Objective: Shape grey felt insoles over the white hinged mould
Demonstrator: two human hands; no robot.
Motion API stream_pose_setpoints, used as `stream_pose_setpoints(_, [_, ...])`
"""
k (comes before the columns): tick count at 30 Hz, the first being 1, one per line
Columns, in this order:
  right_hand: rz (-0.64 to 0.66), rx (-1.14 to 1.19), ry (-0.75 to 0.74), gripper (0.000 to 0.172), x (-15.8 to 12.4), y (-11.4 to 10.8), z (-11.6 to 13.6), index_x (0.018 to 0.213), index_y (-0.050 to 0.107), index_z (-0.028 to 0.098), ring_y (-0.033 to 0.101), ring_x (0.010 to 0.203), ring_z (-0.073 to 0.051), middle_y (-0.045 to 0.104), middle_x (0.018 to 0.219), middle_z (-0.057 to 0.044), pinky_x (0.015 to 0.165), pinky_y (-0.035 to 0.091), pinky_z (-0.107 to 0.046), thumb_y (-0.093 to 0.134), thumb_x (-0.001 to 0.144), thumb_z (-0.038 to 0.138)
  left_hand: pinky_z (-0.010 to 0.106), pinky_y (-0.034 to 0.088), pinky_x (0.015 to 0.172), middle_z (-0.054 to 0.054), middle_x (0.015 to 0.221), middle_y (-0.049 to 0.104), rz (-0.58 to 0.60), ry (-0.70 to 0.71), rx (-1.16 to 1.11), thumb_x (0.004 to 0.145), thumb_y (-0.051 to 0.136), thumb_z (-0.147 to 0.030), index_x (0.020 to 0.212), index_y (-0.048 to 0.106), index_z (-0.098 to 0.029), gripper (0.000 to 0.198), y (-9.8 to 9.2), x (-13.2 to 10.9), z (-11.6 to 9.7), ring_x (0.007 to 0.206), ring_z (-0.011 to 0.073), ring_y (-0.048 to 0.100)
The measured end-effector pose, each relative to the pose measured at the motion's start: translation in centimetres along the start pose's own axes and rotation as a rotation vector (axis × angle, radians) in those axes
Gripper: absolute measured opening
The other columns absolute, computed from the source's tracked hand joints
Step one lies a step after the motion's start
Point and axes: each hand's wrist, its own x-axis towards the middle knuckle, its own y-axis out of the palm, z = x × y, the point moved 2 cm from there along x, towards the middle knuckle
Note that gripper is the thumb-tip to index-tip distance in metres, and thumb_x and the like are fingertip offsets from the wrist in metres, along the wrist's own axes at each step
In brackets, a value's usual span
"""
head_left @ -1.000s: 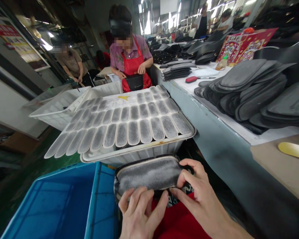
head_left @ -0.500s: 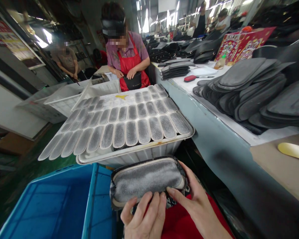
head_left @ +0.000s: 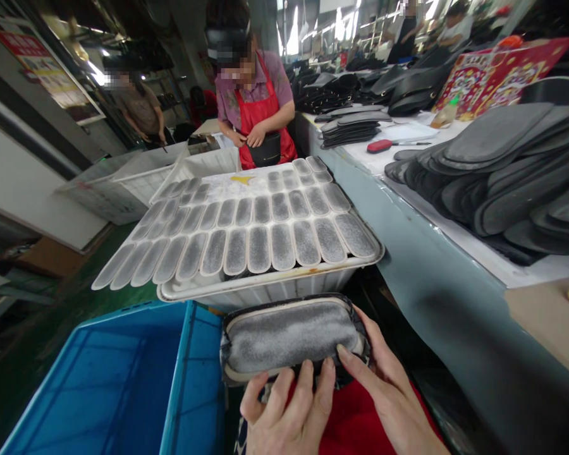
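Both my hands hold a soft oblong case (head_left: pixel 289 338) with a grey fuzzy panel, a cream border and a dark patterned edge, low in the middle of the view. My left hand (head_left: pixel 287 414) grips its near edge from below, fingers curled up onto the panel. My right hand (head_left: pixel 384 392) wraps round the case's right end, fingers pressed on the near edge. Just behind the case a white crate (head_left: pixel 265 291) carries a board covered with rows of several grey oval pieces (head_left: pixel 260 227).
A blue crate (head_left: pixel 114 379) stands at lower left. Red fabric (head_left: pixel 355 423) lies under my hands. A long grey table (head_left: pixel 431 253) on the right holds stacks of dark oval panels (head_left: pixel 507 170). A person in a red apron (head_left: pixel 256 95) works behind the board; others stand farther back.
The case has been turned and lifted slightly in my hands. My right hand slid from over its top right corner down round its right end. The view shifted a little.
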Motion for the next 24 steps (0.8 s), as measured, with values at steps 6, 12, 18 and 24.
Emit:
stream_pose_setpoints(6, [-0.019, -0.012, 0.016, 0.065, -0.2, -0.4, -1.4, 0.139, 0.040, 0.033, 0.042, 0.134, -0.026, 0.046, 0.145, -0.004, 0.115, 0.031, -0.045, 0.066, 0.083, 0.049, 0.035, 0.030, 0.085, -0.007, 0.089, 0.076, 0.002, -0.023, -0.023, 0.103, 0.038, -0.030, 0.109, 0.071, -0.032, 0.033, -0.3, -0.4, 0.1, 0.082, 0.0129, 0.058])
stream_pose_setpoints(12, [-0.040, -0.047, 0.012, 0.067, -0.3, -0.4, -1.4, 0.144, 0.039, 0.027, 0.044, 0.133, -0.029, 0.047, 0.146, -0.006, 0.109, 0.040, -0.041, 0.063, 0.084, 0.047, 0.037, 0.030, 0.092, 0.001, 0.095, 0.069, -0.018, -0.097, -0.014, 0.097, 0.050, -0.030, 0.109, 0.071, -0.035, 0.025, -2.2, -1.1, 2.4, 0.099, 0.0179, 0.053])
stream_pose_setpoints(18, [0.005, -0.419, -0.071, 0.078, 0.7, -1.6, 0.4, 0.146, 0.034, 0.027, 0.046, 0.130, -0.032, 0.046, 0.145, -0.009, 0.108, 0.040, -0.047, 0.059, 0.080, 0.060, 0.044, 0.031, 0.107, 0.001, 0.147, 0.037, 0.063, -0.397, -0.296, 0.091, 0.055, -0.018, 0.130, 0.055, -0.043, 0.047, -3.9, -2.1, 4.8, 0.134, 0.0266, 0.036])
stream_pose_setpoints(24, [0.186, -1.131, -0.632, 0.102, 4.1, -0.1, 4.9, 0.154, 0.015, 0.021, 0.031, 0.139, -0.038, 0.035, 0.152, -0.014, 0.114, 0.021, -0.062, 0.062, 0.074, 0.065, 0.041, 0.036, 0.111, 0.011, 0.151, 0.038, 0.100, -1.147, -1.031, 0.078, 0.072, -0.046, 0.151, 0.015, -0.023, 0.095, -2.7, -2.6, 6.1, 0.138, 0.0289, 0.038])
